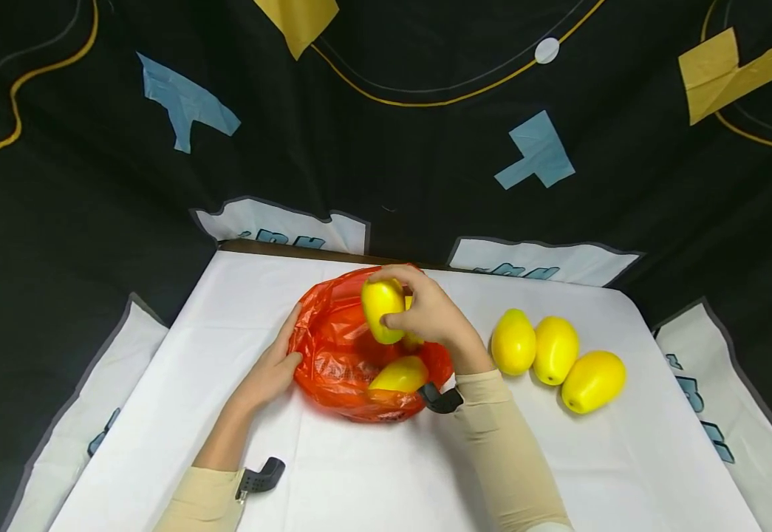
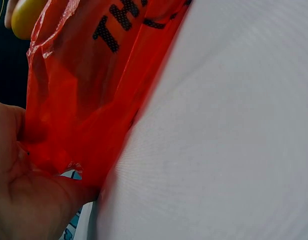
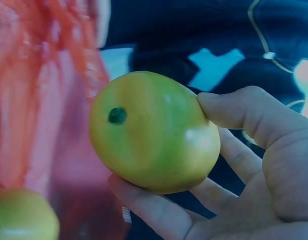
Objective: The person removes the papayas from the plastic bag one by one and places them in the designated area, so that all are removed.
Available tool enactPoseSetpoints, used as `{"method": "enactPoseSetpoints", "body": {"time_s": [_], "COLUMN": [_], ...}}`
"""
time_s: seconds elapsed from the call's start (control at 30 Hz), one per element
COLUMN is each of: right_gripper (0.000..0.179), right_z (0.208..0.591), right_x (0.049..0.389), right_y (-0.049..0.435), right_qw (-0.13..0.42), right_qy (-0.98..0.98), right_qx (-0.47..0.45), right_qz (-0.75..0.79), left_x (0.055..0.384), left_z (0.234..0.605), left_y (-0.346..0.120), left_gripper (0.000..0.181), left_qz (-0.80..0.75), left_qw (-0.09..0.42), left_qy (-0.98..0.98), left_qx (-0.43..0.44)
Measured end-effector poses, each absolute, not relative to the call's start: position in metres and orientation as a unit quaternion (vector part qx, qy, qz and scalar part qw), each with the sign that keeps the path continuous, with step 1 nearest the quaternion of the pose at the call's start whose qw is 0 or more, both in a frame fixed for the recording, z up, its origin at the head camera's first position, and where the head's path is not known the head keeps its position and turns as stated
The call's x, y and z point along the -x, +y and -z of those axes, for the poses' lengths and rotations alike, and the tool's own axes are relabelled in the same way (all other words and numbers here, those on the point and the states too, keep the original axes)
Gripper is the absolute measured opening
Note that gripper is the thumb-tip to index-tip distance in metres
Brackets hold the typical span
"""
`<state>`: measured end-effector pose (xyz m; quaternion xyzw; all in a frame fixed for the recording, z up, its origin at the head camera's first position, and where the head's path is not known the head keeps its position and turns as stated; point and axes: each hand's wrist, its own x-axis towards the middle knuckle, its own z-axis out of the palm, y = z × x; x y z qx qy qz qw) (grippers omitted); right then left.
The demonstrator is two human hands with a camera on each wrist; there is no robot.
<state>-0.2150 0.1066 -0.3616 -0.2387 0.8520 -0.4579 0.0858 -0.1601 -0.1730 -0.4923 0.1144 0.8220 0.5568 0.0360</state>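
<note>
A red plastic bag (image 1: 332,347) lies open-mouthed on the white table. My left hand (image 1: 275,369) grips its left rim; in the left wrist view the thumb and fingers close on the thin red plastic (image 2: 89,100). Over the bag's mouth, my right hand (image 1: 425,307) holds a yellow mango (image 1: 380,310) between thumb and fingers. The right wrist view shows this mango (image 3: 149,132) greenish, with a dark stem end. One mango (image 1: 399,374) rests in the bag near its front side, and another yellow piece (image 1: 414,341) is partly hidden behind the right hand.
Three more yellow mangoes (image 1: 555,351) sit close together on the white tabletop (image 1: 359,480), right of the bag. A black cloth (image 1: 386,162) with taped patches hangs behind the table. Dark wrist straps (image 1: 442,399) are on both arms.
</note>
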Motion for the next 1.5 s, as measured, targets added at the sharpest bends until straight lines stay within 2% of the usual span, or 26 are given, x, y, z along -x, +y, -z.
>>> {"method": "enactPoseSetpoints", "body": {"time_s": [0.3,0.73,1.1,1.37,1.5], "right_gripper": [0.055,0.059,0.057,0.063,0.062], "right_z": [0.327,0.293,0.310,0.323,0.335], "right_x": [0.200,0.171,0.155,0.142,0.136], "right_y": [0.135,0.185,0.231,0.264,0.280], "right_qw": [0.012,-0.047,-0.054,-0.057,-0.045], "right_qy": [0.841,0.838,0.853,0.864,0.878], "right_qx": [0.270,0.214,0.151,0.117,0.099], "right_qz": [0.470,0.499,0.497,0.486,0.467], "left_x": [0.160,0.165,0.162,0.164,0.160], "left_z": [0.494,0.491,0.491,0.493,0.481], "left_y": [-0.174,-0.173,-0.172,-0.173,-0.168], "left_gripper": [0.083,0.083,0.083,0.085,0.084], "left_qz": [-0.554,-0.556,-0.558,-0.556,-0.576], "left_qw": [0.042,0.045,0.050,0.047,0.051], "left_qy": [0.824,0.824,0.822,0.823,0.808], "left_qx": [-0.110,-0.103,-0.104,-0.108,-0.114]}}
